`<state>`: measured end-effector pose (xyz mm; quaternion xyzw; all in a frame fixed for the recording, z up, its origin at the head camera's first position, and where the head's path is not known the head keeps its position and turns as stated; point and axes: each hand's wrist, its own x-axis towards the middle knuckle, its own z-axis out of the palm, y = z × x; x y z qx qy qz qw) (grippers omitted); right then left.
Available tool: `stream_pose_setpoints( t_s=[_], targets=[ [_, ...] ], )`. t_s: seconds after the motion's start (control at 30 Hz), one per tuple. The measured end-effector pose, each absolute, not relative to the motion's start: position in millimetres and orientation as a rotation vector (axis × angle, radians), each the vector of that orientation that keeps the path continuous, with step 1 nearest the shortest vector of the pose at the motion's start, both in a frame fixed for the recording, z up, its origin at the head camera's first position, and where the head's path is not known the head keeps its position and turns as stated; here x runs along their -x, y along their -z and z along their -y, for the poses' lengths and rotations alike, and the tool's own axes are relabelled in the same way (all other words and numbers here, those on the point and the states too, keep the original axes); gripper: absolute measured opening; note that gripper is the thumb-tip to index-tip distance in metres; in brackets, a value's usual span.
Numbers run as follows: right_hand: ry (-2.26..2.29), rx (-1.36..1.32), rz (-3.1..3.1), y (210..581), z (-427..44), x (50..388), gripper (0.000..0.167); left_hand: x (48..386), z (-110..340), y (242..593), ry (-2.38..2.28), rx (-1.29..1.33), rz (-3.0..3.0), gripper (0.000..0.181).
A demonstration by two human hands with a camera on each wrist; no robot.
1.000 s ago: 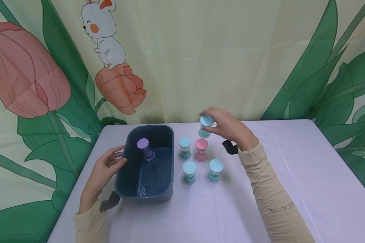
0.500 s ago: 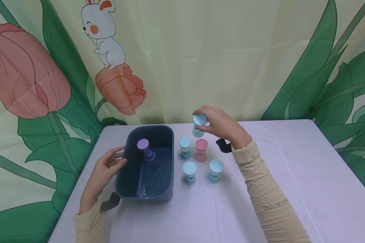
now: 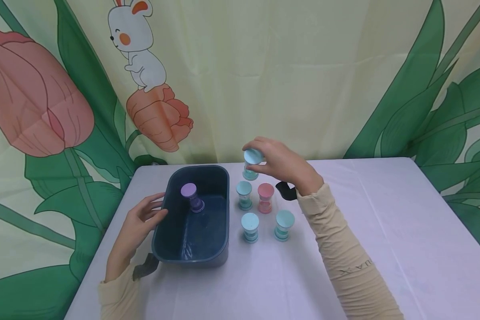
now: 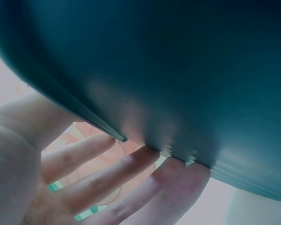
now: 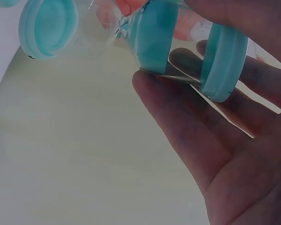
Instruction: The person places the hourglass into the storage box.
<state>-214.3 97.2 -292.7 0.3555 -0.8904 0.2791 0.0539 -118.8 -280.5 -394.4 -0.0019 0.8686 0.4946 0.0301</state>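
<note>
Projecting to the left of the right hand [image 3: 282, 163], by whose thumb and fingers it is gripped, a blue timer [image 3: 254, 155] is held with its long axis near upright; whether its base clears the table [image 3: 376, 213] cannot be told. On its near side, three more blue timers [image 3: 244, 188] and a pink timer [image 3: 266, 191] are seen, while the bin [image 3: 202, 235], holding a purple timer [image 3: 189, 190], is placed to its left, a gap between; against the bin's left side the left hand [image 3: 140, 222] is laid, fingers spread.
</note>
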Motion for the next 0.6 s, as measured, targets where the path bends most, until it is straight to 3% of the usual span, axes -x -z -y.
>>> stream_pose_setpoints(
  t_s=[0.6],
  targets=[
    [-0.843, -1.126, 2.64, 283, -76, 207, 0.037, 119, 279, 392, -1.517, 0.022, -2.666, 0.064]
  ],
)
